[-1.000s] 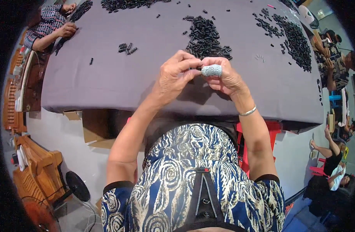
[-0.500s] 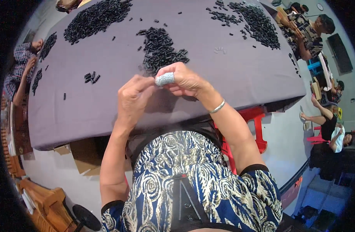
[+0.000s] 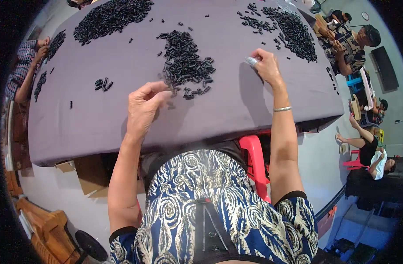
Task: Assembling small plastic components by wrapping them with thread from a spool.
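Note:
My left hand [image 3: 144, 103] is over the near-left edge of a pile of small black tube-shaped pieces [image 3: 181, 57] on the table. Its thumb and forefinger come together, blurred at the tips. A smeared black piece lies by them, and I cannot make out what they hold. Farther right, my right hand [image 3: 267, 68] reaches down to the cloth with bent, closed fingers. A pale grey finger cover [image 3: 251, 60] wraps one of its digits. Whatever its fingertips pinch is hidden. A silver bangle [image 3: 282, 108] circles the right wrist.
A grey-purple cloth [image 3: 210, 121] covers the table. More black pieces form heaps at far left [image 3: 111, 20] and far right [image 3: 294, 33]; a small group [image 3: 104, 84] lies left. A red plastic chair [image 3: 254, 163] stands below the edge. Other people sit at both sides.
My hands have come apart from their meeting point before the pile. The right went right and away from me to the cloth; the left stayed near the pile, its fingers slightly lower.

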A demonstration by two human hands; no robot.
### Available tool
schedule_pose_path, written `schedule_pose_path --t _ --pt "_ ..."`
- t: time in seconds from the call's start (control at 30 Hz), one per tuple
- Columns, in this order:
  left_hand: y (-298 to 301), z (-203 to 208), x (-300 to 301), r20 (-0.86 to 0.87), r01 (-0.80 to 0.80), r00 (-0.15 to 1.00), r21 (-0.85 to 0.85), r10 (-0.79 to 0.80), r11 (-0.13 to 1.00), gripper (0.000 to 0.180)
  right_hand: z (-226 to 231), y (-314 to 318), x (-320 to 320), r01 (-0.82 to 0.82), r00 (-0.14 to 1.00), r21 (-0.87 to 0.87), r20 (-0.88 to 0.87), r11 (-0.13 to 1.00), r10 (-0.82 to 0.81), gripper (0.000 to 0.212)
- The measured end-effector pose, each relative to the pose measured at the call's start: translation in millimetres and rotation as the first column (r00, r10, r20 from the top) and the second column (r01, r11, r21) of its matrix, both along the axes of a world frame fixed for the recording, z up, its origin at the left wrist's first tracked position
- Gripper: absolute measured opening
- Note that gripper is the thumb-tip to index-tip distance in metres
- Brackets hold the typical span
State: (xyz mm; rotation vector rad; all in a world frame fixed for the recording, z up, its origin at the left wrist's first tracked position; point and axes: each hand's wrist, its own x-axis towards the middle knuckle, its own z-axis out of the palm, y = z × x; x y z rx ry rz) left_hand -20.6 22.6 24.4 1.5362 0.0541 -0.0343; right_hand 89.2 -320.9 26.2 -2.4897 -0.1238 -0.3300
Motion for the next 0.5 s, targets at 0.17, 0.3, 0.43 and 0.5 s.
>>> schedule_pose_path --t 0.17,0.3,0.43,0.5 --pt "1 0 -2 -0.009 -0.007 1.0 -0.02 0.007 1.0 0.015 -19 1 0 -0.024 0.998 -0.106 0.049 0.994 0.029 0.012" --pt "3 -2 -3 -0.066 -0.013 0.998 -0.057 0.009 0.998 0.016 -26 6 3 -0.089 0.996 -0.057 0.021 0.994 0.09 0.013" --pt "1 -5 1 0.094 0.012 0.995 0.121 -0.024 0.993 0.017 -13 33 -13 -0.164 0.967 0.288 -0.14 0.943 0.211 0.008" --pt "3 -9 1 0.103 0.092 0.989 0.097 -0.102 0.991 0.017 5 65 -30 -0.209 0.883 0.459 -0.29 0.864 0.368 0.007"
